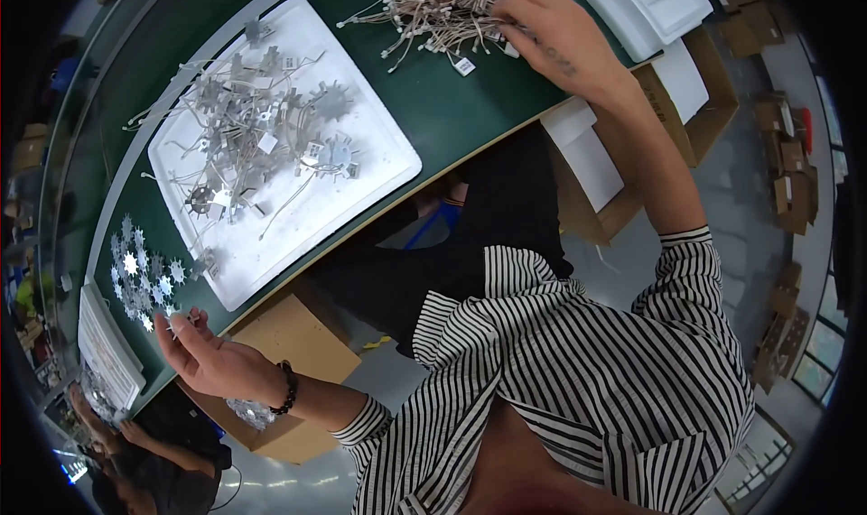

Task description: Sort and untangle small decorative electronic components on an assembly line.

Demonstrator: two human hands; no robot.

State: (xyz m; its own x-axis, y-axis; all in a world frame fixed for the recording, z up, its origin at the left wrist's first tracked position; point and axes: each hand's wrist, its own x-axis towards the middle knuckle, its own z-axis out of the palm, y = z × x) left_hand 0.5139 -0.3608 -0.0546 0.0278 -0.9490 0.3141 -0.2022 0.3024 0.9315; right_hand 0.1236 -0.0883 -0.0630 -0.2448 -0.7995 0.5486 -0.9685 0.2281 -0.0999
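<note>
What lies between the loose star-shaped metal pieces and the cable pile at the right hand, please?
In the head view, a white tray bearing wired metal pieces lies between the loose star-shaped pieces and the cable pile.

Assembly workshop: green workbench (452, 109), cable heap (433, 11), metal star parts (140, 278), cardboard boxes (302, 339).

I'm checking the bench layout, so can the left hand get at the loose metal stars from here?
Likely yes: the left hand is at the near end of the stars, and nothing seems to stand between. The white tray lies to the right.
</note>
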